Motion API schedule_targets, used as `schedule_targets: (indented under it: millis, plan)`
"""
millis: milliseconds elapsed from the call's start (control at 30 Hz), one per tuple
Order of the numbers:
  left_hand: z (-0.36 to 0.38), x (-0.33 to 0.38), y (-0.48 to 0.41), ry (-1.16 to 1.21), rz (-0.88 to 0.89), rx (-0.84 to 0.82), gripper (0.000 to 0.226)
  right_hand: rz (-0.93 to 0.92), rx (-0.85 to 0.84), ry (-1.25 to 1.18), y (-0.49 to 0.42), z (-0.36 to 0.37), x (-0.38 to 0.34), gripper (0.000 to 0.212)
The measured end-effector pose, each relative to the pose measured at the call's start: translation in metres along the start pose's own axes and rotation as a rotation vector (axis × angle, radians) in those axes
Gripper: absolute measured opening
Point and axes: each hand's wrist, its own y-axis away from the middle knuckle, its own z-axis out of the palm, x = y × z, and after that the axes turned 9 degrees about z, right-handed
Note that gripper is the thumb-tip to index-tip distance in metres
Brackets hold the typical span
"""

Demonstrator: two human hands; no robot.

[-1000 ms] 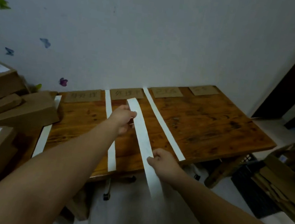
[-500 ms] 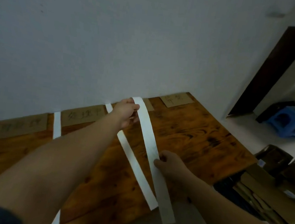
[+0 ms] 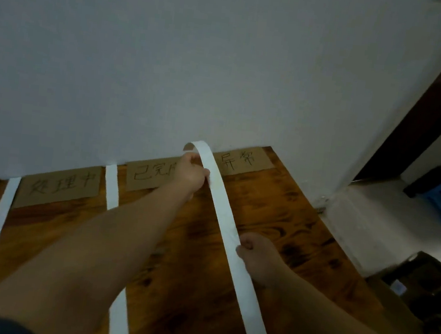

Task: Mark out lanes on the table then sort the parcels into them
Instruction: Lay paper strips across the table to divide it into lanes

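i see the left hand [image 3: 191, 174] pinching the far end of a white paper strip [image 3: 226, 217], its tip curling over the fingers near the wall [image 3: 170, 65]. the right hand [image 3: 257, 252] pinches the same strip nearer me, the rest trailing below that grip over the table [image 3: 302, 231]. two laid strips [image 3: 112, 190] lie left of the grips, a cardboard label [image 3: 242, 161] just right.

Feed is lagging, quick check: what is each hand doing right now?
Left hand: grips the white strip near its far end.
Right hand: pinches the same strip lower down its length.
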Motion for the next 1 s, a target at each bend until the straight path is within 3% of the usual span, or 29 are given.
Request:
schedule_targets:
  millis: [167,267,333,400,500,767,1000]
  plan:
    - [0.046,-0.048,-0.026,-0.184,-0.071,-0.017,0.057,0.021,-0.069,-0.059,-0.042,-0.012,0.035,0.043]
    - [0.063,-0.08,-0.03,-0.554,-0.017,-0.224,0.074,-0.015,-0.068,0.054,-0.062,-0.006,0.053,0.046]
    - [0.068,-0.098,-0.027,-0.919,0.041,-0.411,0.073,-0.065,-0.079,0.194,-0.07,-0.001,0.065,0.042]
    - [0.07,-0.113,-0.024,-1.112,0.042,-0.568,0.072,-0.092,-0.119,0.326,-0.074,0.002,0.076,0.036]
    - [0.072,-0.126,-0.024,-1.187,0.047,-0.641,0.074,-0.092,-0.173,0.442,-0.078,0.003,0.085,0.037]
    - [0.079,-0.133,-0.038,-1.232,0.124,-0.607,0.077,-0.267,-0.169,0.746,-0.092,-0.002,0.088,0.045]
    - [0.076,-0.13,-0.031,-1.226,0.095,-0.588,0.076,-0.333,-0.15,0.865,-0.092,0.001,0.091,0.045]
